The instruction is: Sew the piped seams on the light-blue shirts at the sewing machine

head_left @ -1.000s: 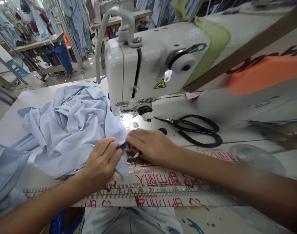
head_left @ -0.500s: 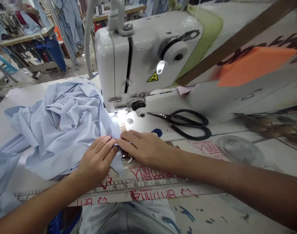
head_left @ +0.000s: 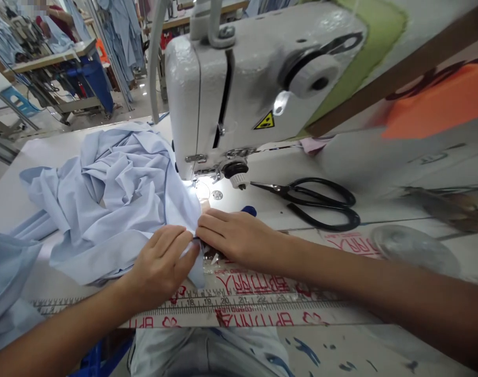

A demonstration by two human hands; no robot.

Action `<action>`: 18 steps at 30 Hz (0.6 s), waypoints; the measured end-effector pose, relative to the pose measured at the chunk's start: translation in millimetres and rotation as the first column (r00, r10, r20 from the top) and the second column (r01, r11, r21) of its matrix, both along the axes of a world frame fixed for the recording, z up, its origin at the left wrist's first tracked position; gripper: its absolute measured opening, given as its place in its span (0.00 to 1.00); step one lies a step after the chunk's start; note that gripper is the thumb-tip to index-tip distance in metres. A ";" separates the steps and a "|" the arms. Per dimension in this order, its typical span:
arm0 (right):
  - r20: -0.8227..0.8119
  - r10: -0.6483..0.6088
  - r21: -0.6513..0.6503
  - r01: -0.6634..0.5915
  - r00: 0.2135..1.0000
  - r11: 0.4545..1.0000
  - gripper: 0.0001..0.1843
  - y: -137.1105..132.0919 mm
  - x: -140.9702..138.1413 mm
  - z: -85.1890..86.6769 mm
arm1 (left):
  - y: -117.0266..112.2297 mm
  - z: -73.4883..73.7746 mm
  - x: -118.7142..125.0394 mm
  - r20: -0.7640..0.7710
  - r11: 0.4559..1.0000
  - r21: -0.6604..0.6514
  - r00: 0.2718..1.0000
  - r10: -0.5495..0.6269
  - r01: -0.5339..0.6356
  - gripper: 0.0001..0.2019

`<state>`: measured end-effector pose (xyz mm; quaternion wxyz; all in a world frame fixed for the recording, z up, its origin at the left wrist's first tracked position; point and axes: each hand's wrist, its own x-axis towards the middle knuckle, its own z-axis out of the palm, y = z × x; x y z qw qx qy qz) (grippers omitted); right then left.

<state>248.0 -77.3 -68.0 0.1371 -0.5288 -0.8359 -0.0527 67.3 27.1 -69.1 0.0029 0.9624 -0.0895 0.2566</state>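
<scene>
Light blue fabric point(head_left: 117, 193) lies crumpled on the sewing table, its right edge running close to the needle area of a white sewing machine point(head_left: 184, 104). My left hand point(head_left: 164, 259) is closed on the fabric's near right edge, thumb below and fingers above. Beside it, almost touching, my right hand point(head_left: 234, 235) pinches the same edge, its fingertips bent down. Just behind the hands, the machine's lamp lights the needle area; the needle itself cannot be made out. Part of the held edge is hidden under the fingers.
Black-handled scissors point(head_left: 321, 201) lie right of the needle area, points toward the machine. A measuring tape strip point(head_left: 239, 303) runs along the table's front edge. More blue fabric point(head_left: 7, 283) is at far left. Behind stand other worktables point(head_left: 54, 57), with a person at one.
The view has shifted, so the machine and scissors appear further right. My left thumb has spread slightly lower from its fingers; both hands stay on the fabric edge.
</scene>
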 end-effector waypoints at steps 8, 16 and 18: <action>-0.089 0.006 0.103 0.003 0.996 0.995 0.17 -4.3 2.5 -5.9 | -0.5 2.5 -0.2 -0.048 1.000 0.020 0.999 -0.009 0.010 0.11; 0.039 0.054 0.147 -0.059 0.998 0.987 0.11 -8.6 4.2 0.8 | 7.4 10.9 5.3 -0.089 0.992 -0.027 0.988 -0.125 0.123 0.12; 0.018 0.046 0.125 -0.048 0.999 0.991 0.11 -10.0 6.6 -0.1 | 15.3 18.3 16.1 -0.117 0.994 -0.050 0.988 -0.102 0.096 0.10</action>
